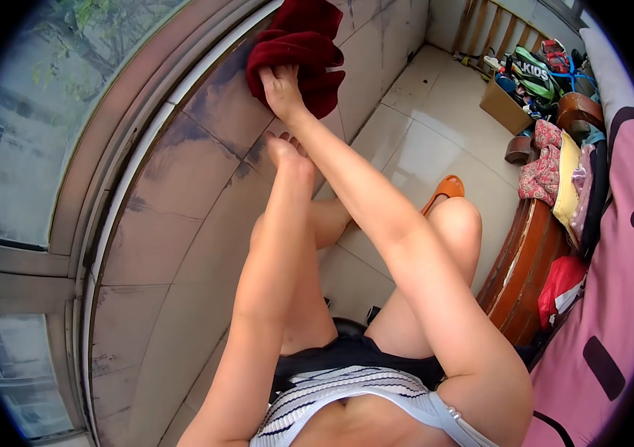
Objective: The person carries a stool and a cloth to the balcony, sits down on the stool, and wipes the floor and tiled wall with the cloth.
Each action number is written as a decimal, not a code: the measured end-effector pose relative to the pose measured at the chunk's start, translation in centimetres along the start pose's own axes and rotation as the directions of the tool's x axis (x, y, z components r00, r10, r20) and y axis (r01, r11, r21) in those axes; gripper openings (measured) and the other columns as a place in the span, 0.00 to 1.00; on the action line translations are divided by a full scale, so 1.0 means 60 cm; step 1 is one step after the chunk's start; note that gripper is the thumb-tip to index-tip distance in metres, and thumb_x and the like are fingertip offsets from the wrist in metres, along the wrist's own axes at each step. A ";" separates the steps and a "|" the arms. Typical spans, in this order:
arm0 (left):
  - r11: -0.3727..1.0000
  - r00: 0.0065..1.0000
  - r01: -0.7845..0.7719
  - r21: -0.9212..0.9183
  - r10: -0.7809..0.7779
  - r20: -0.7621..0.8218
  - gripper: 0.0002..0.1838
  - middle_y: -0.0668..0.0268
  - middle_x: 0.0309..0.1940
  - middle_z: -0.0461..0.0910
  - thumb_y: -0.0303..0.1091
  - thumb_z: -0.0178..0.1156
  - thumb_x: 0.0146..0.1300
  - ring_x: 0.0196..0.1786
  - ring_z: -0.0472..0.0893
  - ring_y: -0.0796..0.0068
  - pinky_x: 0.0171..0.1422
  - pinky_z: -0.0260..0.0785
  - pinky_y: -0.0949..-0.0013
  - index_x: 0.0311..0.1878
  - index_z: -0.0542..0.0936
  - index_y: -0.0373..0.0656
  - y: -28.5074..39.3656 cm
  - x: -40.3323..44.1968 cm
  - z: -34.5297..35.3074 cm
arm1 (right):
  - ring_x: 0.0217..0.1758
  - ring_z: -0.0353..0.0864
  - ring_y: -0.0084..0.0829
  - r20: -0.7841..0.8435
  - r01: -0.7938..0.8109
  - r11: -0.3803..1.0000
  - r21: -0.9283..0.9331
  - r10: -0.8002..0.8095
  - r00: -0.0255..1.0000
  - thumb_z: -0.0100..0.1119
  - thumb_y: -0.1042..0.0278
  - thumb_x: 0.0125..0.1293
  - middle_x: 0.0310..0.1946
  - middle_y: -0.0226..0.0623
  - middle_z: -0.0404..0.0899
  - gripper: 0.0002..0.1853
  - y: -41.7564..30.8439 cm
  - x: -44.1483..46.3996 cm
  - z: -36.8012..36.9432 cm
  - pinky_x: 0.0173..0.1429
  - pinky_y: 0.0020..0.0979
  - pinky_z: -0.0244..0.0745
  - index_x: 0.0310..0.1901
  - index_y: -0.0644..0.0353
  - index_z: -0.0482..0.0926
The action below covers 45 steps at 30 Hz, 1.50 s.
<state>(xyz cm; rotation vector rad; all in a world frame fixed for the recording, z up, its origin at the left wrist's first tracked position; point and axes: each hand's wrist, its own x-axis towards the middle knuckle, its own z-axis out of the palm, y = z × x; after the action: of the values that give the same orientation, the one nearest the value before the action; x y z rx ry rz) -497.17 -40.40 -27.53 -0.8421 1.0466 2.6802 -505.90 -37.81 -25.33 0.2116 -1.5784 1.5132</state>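
Tiled wall (183, 194): smooth, hard, w/ dark smudges. Red cloth (294, 41) up at wall: soft-looking, thick, bunched in rounded folds. R hand (282, 91) on cloth's lower part; pinch vs. flat press, can't tell. L hand (287, 151) just below, fingers loosely apart, nothing held. Best: even pressure, folds tucked.

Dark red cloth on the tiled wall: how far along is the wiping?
Probably partway. Looks done: the paler lower tiles show few marks, though I can't tell whether they were wiped. In hand: the right hand has the dark red cloth up by the wall; the left hand is empty. Seemingly left: dark smudges on the upper tiles.
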 end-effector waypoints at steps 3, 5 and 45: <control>0.998 0.999 -0.022 0.058 0.024 -0.026 0.27 0.62 0.53 0.71 0.52 0.35 0.67 0.51 0.74 0.65 0.53 0.69 0.60 0.56 0.66 0.41 0.027 -0.014 -0.024 | 0.58 0.68 0.50 0.302 -0.456 0.888 -0.053 0.450 0.841 0.39 0.41 0.64 0.50 0.56 0.73 0.31 -0.006 -0.069 -0.033 0.61 0.37 0.59 0.49 0.64 0.75; 0.995 0.994 0.088 0.050 -0.085 -0.064 0.28 0.63 0.59 0.66 0.54 0.37 0.66 0.58 0.68 0.64 0.60 0.61 0.59 0.60 0.64 0.43 0.048 -0.054 -0.010 | 0.54 0.71 0.53 0.283 -0.531 0.835 -0.147 0.550 0.786 0.34 0.37 0.63 0.44 0.62 0.74 0.37 -0.012 -0.098 -0.043 0.58 0.39 0.63 0.46 0.70 0.76; 0.959 0.961 0.011 0.282 -0.088 0.263 0.35 0.52 0.70 0.43 0.52 0.37 0.66 0.73 0.41 0.61 0.73 0.30 0.56 0.68 0.51 0.36 0.125 -0.084 -0.093 | 0.52 0.68 0.60 -0.029 -0.356 0.866 -0.350 0.370 0.929 0.30 0.39 0.66 0.38 0.69 0.71 0.38 0.029 -0.048 -0.015 0.55 0.44 0.62 0.40 0.75 0.74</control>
<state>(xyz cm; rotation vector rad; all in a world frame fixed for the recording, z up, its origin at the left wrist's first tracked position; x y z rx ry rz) -492.89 -49.35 -23.73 -0.4248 1.2693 2.4359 -505.00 -37.91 -28.67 -0.2780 -1.9695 1.4738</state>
